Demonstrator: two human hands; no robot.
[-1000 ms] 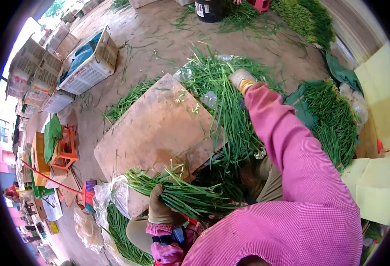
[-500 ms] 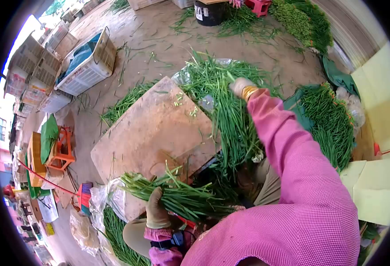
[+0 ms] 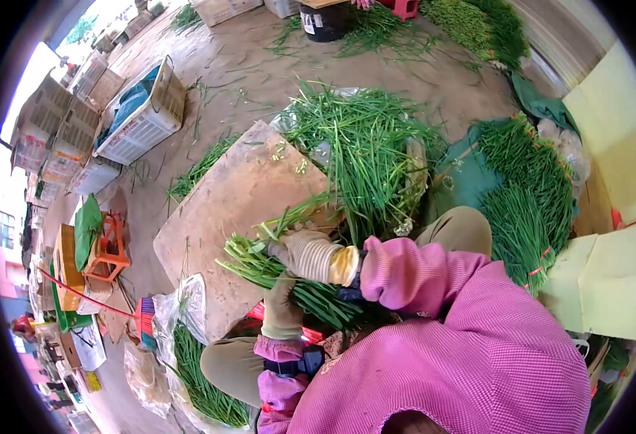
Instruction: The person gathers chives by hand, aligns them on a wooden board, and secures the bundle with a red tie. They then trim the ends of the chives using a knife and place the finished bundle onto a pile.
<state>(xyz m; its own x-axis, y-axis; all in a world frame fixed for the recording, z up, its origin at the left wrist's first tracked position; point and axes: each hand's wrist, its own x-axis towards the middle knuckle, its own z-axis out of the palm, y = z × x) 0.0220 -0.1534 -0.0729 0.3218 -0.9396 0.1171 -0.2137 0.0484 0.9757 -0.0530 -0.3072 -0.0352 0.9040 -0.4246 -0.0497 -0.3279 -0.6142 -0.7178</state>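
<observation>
A bunch of garlic chives (image 3: 249,260) lies across my lap, its pale cut ends pointing left over the board. My left hand (image 3: 283,304), in a tan glove, is wrapped round the bunch from below. My right hand (image 3: 305,251), in a striped glove with a yellow cuff, closes on chive stalks at the top of the same bunch, touching it just above my left hand. Some of the stalks in it stick out to the upper right. A loose heap of chives (image 3: 365,152) spreads beyond the wooden board (image 3: 220,195).
Tied chive bundles (image 3: 528,195) lie on green cloth at the right. A white crate (image 3: 144,108) stands at the upper left, an orange stool (image 3: 112,249) below it. Clear plastic (image 3: 188,304) and more chives (image 3: 206,376) are at the lower left. A black bucket (image 3: 323,23) stands far ahead.
My right hand has come back from the far heap to the bunch at my left hand, bringing chive stalks with it. My left hand keeps its hold. The view has shifted slightly.
</observation>
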